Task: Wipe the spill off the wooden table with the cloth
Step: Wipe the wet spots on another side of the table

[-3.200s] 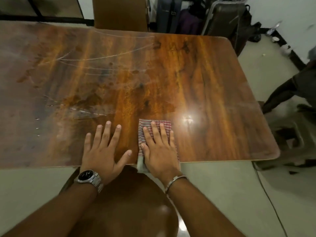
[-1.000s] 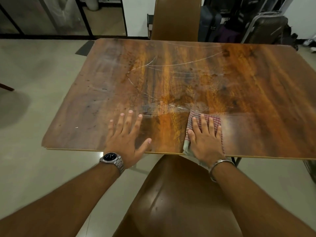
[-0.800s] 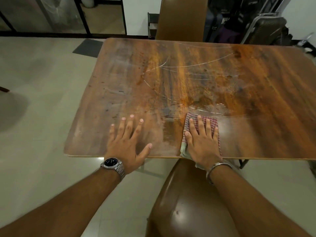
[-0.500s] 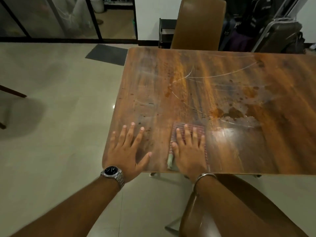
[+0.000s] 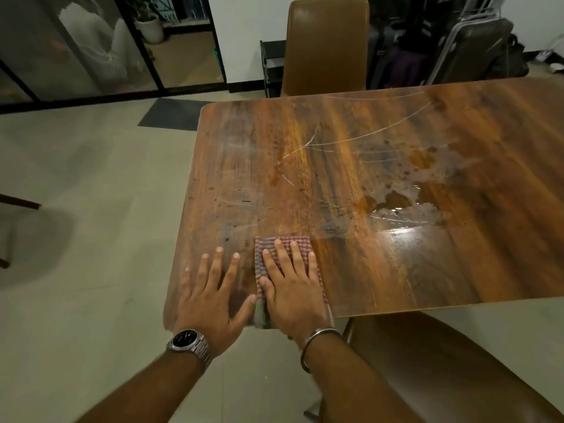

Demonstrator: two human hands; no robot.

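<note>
Cloth (image 5: 285, 264) flat under spread right hand (image 5: 293, 293), left hand (image 5: 212, 296) splayed on table (image 5: 396, 270)

Wooden table (image 5: 351, 166): glossy brown grain top, rounded corners, pale curved scratches across the far half. Lying on it: a wet spill (image 5: 399, 209), patchy with scattered droplets, toward the right; a checked cloth (image 5: 300, 242) near the front edge; left hand (image 5: 210, 296) flat beside the cloth; right hand (image 5: 293, 288) flat upon the cloth.
</note>
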